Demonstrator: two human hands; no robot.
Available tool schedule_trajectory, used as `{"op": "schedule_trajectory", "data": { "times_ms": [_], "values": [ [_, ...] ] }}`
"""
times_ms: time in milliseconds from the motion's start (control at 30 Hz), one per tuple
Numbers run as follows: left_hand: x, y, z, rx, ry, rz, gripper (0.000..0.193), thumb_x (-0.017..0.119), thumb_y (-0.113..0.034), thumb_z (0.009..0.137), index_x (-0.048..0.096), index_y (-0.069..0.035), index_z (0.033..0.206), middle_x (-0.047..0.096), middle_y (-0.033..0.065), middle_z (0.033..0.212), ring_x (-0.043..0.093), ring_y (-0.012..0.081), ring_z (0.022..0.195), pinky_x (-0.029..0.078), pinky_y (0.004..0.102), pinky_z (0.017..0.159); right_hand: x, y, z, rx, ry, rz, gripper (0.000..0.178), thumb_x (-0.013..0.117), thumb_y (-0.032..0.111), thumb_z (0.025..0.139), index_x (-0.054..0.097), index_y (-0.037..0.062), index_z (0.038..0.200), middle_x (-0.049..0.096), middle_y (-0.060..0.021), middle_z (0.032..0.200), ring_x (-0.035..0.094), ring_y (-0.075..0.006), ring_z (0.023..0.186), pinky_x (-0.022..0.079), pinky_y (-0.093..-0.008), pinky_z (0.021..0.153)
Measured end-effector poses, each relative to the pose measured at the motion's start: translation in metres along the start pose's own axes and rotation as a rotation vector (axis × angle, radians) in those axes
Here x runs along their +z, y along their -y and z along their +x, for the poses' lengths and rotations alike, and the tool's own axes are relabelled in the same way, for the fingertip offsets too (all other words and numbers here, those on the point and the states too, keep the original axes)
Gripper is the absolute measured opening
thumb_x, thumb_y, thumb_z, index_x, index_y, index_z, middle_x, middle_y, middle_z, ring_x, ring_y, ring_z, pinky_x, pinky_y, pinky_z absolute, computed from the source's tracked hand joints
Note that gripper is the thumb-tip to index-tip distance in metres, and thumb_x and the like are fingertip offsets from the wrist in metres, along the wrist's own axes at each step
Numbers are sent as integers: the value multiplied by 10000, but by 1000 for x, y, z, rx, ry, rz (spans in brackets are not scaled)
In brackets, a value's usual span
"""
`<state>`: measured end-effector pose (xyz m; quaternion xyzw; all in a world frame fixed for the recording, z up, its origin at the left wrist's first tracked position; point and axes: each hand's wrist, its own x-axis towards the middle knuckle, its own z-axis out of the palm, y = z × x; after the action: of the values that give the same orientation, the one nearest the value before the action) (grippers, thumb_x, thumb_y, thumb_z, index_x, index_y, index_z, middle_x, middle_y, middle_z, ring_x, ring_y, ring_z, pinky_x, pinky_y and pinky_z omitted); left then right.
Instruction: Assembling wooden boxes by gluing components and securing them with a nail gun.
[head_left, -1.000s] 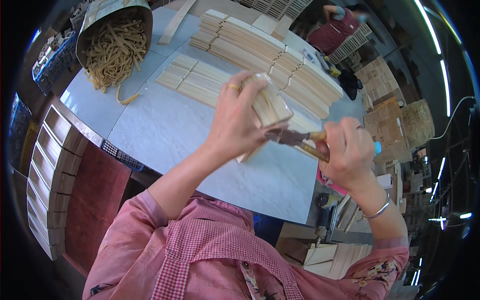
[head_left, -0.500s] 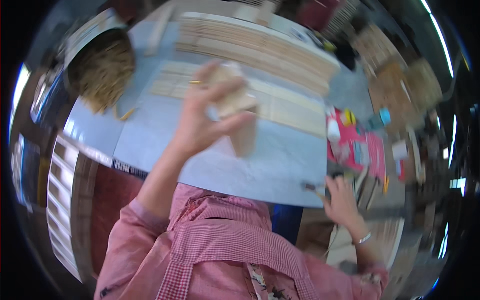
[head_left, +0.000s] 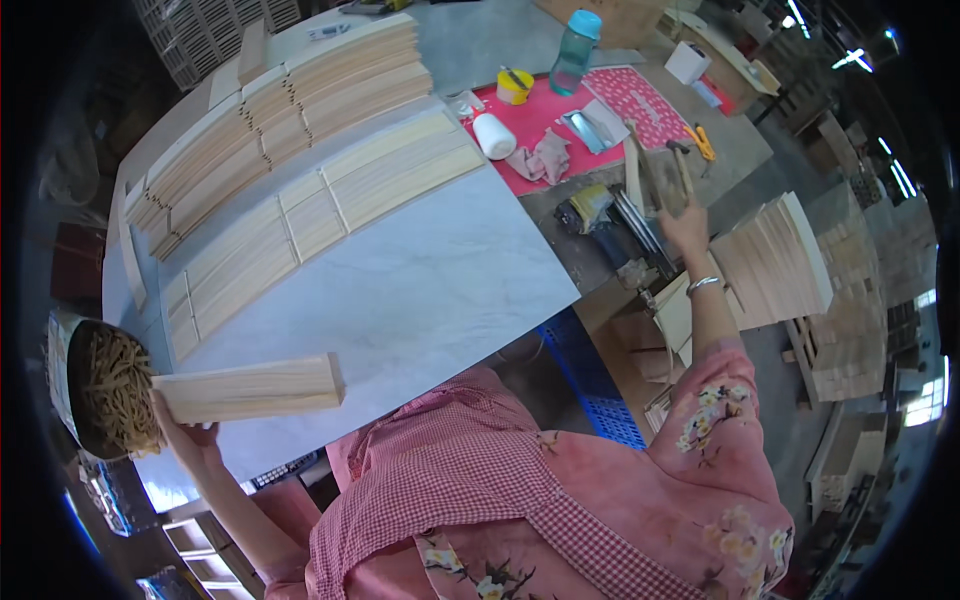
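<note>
My left hand (head_left: 185, 437) is at the lower left and grips one end of a block of pale wooden slats (head_left: 250, 388), held level over the near edge of the white table (head_left: 430, 300). Just left of it stands a metal bucket (head_left: 62, 370) full of thin wooden sticks. My right hand (head_left: 688, 225), with a bracelet on the wrist, is stretched out to the right past the table's end. It is closed around the wooden handle of a hammer-like tool (head_left: 680, 165), above a cluttered lower bench.
Rows of flat slats (head_left: 300, 215) and taller slat stacks (head_left: 300, 90) cover the far half of the table. A red mat (head_left: 640, 100) holds a teal bottle (head_left: 578, 38), a white roll (head_left: 493, 135), a yellow cup and a rag. Upright boards (head_left: 775, 260) stand at the right.
The left hand has carried the slat block from the table's middle down to the near left by the bucket. The right hand has swung out to the right with the tool.
</note>
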<state>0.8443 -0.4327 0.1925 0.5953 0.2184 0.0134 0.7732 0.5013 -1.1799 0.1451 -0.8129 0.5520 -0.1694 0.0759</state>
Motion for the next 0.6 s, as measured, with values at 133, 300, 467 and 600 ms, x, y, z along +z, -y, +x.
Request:
{"op": "schedule_trajectory", "data": {
  "times_ms": [133,300,467,600],
  "values": [
    [-24,28,-8,-313,-165,-50,894,829,-599,695,537,-63,1348,443,181,1344,471,370,1177,493,499,901,41,-49,64,-89,-7,59,562,724,407,801,711,-59,1115,736,-236,970,714,-361,870,569,-431,763],
    [6,34,-34,-499,-253,-11,863,731,-653,782,492,-74,1376,437,159,1312,462,403,1204,444,582,958,33,29,85,-647,-240,162,568,714,337,886,605,-15,1319,719,-161,1100,698,-307,1001,547,-383,902],
    [0,22,-59,-524,-132,9,751,680,-538,889,471,-33,1403,459,201,1336,504,385,1184,455,511,976,54,208,-82,-860,381,629,374,583,229,1025,581,25,1339,664,-104,1169,627,-225,1028,505,-345,913],
    [-16,34,-55,-558,63,66,593,664,-370,952,491,-11,1390,515,209,1302,558,340,1144,483,429,970,63,296,-212,-930,902,902,370,507,170,1050,536,-3,1376,630,-128,1259,623,-244,1079,500,-347,946]
  ]
}}
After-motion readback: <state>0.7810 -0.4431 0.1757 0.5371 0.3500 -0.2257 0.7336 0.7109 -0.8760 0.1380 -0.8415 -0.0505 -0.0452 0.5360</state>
